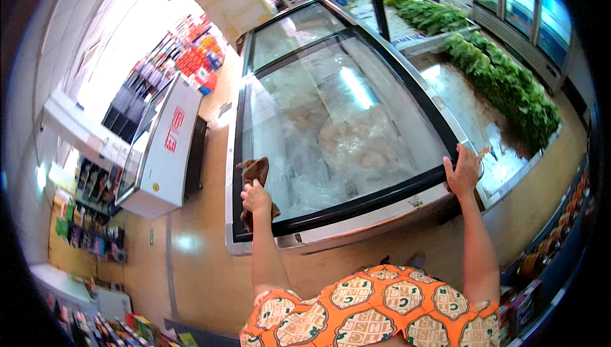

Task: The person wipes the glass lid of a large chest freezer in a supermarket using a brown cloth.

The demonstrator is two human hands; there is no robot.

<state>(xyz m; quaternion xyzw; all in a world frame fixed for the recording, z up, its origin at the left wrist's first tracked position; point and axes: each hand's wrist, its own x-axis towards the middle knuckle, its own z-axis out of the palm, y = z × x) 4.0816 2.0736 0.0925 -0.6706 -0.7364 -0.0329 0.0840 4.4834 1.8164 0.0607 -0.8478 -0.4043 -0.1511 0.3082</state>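
A chest freezer with sliding glass lids point(305, 146) stands before me, its black-framed glass over bagged, pale goods point(363, 141) that I cannot identify. My left hand point(256, 197) grips a brown cloth point(257, 171) at the near left corner, where the cloth lies across the black frame and the edge of the glass. At the near right corner my right hand point(462, 171) rests on the freezer's rim with its fingers apart, holding nothing. Lamp light reflects in the glass.
To the right, leafy green vegetables point(506, 89) line a low display bin point(506, 189). Another white chest freezer point(164, 156) stands at the left on the wooden-looking floor point(210, 261). Glass-door coolers point(518, 3) are at the upper right, and packed shelves point(553, 237) run along the lower right.
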